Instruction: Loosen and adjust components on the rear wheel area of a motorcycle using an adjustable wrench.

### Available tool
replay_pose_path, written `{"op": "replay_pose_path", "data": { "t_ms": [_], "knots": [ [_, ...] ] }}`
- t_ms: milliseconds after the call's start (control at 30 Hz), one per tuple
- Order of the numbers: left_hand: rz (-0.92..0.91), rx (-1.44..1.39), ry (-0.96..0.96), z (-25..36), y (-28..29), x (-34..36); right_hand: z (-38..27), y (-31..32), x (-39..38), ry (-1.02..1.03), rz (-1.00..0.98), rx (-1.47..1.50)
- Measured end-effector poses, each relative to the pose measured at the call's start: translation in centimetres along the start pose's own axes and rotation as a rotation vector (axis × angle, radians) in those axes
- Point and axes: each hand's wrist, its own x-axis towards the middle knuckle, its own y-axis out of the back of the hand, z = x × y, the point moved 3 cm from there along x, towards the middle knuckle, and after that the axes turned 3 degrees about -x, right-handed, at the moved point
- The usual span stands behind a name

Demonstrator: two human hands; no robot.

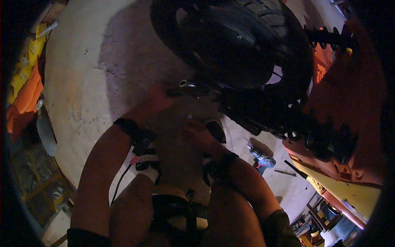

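Deep shadow covers the middle of the head view. My left hand [159, 98] reaches forward under the wheel, its fingers closed at a dark part beside a shiny curved metal piece [188, 83]. What those fingers hold is too dark to make out. Nearer to me is my right hand [198, 135], its fingers curled together, with a small pale spot just beyond them. Whatever it may hold is hidden. Above both hands stands a black wheel with a treaded tire [263, 16], joined to a dark axle arm [255, 103] on the right.
A cordless drill [262, 159] lies on the concrete floor [78, 86] to the right, near a thin rod [285, 173]. The vehicle's red body [345, 94] and coil springs [329, 37] fill the right side. Orange and yellow cloth-like items [26, 96] sit far left.
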Motion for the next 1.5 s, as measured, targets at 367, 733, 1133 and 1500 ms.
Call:
{"op": "replay_pose_path", "data": {
  "t_ms": [367, 733, 1133, 1500],
  "knots": [
    [0.074, -0.025, -0.22, -1.0, 0.3, -1.1, 0.4, -0.3, -0.1, 0.342, 0.072, -0.666],
    [0.013, -0.065, -0.068, -5.0, 2.4, -3.4, 1.5, 0.6, -0.5, 0.186, -0.002, -0.375],
    [0.249, 0.495, -0.153, 2.1, 11.8, -2.9, 2.0, 0.0, -0.3, 0.261, 0.069, -0.543],
    [0.389, 0.711, -0.352, 6.6, 14.9, -2.3, 3.7, 1.2, -0.5, 0.154, 0.14, -0.22]
  ]
}}
